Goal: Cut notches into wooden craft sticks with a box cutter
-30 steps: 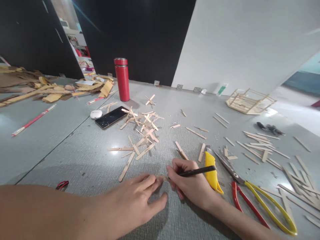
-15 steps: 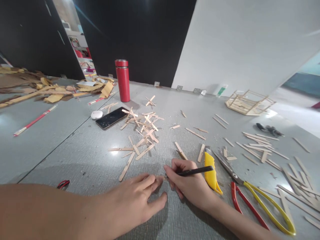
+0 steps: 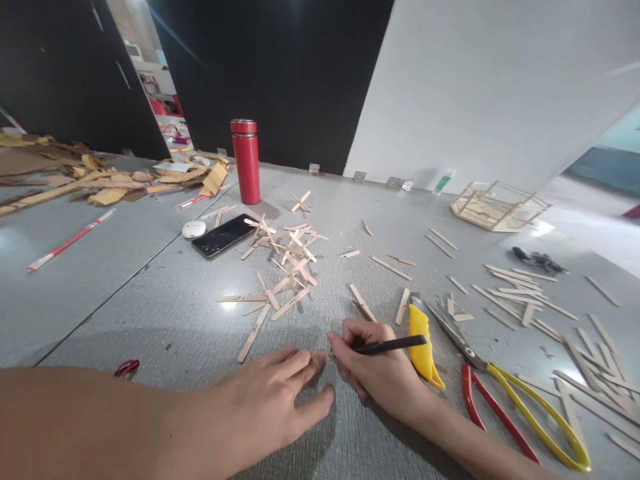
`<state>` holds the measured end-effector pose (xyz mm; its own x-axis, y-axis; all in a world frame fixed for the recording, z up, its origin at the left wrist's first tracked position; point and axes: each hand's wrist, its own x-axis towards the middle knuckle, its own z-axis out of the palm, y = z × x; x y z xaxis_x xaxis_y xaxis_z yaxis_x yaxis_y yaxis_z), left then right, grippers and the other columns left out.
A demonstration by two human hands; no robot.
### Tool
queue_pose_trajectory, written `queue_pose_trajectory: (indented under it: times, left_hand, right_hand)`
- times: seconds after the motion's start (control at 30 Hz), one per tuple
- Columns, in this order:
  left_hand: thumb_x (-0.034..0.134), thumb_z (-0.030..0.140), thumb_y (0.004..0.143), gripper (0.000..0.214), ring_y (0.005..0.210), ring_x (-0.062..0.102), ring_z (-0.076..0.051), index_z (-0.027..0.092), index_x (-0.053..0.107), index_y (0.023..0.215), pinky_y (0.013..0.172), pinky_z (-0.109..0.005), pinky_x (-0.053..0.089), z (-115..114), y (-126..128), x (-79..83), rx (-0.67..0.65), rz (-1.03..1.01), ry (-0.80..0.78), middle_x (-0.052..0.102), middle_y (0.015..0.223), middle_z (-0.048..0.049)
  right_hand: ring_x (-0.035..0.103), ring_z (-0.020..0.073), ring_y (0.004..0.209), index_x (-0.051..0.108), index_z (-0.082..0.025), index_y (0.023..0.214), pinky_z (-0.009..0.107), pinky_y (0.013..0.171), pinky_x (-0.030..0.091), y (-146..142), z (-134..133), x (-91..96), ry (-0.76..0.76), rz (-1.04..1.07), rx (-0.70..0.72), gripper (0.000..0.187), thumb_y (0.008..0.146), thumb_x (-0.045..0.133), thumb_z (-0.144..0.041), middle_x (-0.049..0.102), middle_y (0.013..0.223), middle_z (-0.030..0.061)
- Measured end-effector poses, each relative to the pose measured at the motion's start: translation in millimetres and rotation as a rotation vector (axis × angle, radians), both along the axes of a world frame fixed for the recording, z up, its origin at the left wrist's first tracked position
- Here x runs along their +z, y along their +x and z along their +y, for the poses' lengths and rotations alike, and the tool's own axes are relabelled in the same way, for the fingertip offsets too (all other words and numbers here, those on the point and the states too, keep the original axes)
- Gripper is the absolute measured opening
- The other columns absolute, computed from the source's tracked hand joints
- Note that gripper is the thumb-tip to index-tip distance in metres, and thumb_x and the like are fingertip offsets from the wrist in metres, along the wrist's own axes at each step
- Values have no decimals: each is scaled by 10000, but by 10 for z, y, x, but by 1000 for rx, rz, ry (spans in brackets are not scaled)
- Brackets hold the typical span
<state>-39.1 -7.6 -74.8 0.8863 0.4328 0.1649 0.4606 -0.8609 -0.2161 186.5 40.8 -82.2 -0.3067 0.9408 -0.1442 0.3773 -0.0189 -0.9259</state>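
Low in the middle of the head view, my left hand [image 3: 285, 393] rests on the table, its fingertips closed on a small wooden stick [image 3: 329, 357]. Facing it, my right hand [image 3: 380, 370] grips a black pen [image 3: 393, 344] in a writing hold. The pen's tip is hidden behind the fingers, close to the stick's right end. Just right of that hand lies a yellow utility knife [image 3: 421, 340]. Beyond both hands are loose craft sticks [image 3: 290, 303], some whole and some broken.
To the right lie yellow-handled scissors [image 3: 545, 407], a red-handled tool [image 3: 500, 413] and many sticks [image 3: 520, 293]. Farther back stand a small wooden frame [image 3: 500, 207] and a red flask [image 3: 246, 163]. A phone [image 3: 225, 235], white case [image 3: 193, 229] and cardboard scraps [image 3: 107, 183] are left.
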Motion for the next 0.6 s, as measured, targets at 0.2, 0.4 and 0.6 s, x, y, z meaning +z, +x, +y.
queue_pose_trajectory:
  times: [0.2, 0.4, 0.6]
  left_hand:
    - [578, 218, 943, 386, 1228, 607, -309, 121, 534, 1314, 1042, -383, 485, 12, 12, -7, 1, -1, -14, 621, 1382, -217]
    - [642, 252, 899, 438, 1205, 607, -310, 119, 546, 1305, 1038, -387, 473, 11, 8, -45, -5, -26, -17, 636, 1350, -223]
    - [672, 234, 881, 467, 1216, 602, -316, 118, 543, 1314, 1033, -386, 480, 14, -11, -62, -9, -9, -13, 627, 1365, -222]
  right_hand:
    - [389, 56, 308, 401, -234, 597, 170, 316, 250, -3, 3, 3, 10, -3, 7, 437, 930, 656, -360, 466, 430, -85]
    - [388, 62, 315, 395, -239, 597, 180, 317, 253, 14, -12, -1, 20, -10, 15, 434, 933, 641, -358, 469, 434, -82]
    - [371, 53, 318, 391, -237, 590, 179, 326, 247, 4, -9, 14, 51, -25, 26, 434, 962, 585, -349, 449, 432, -83]
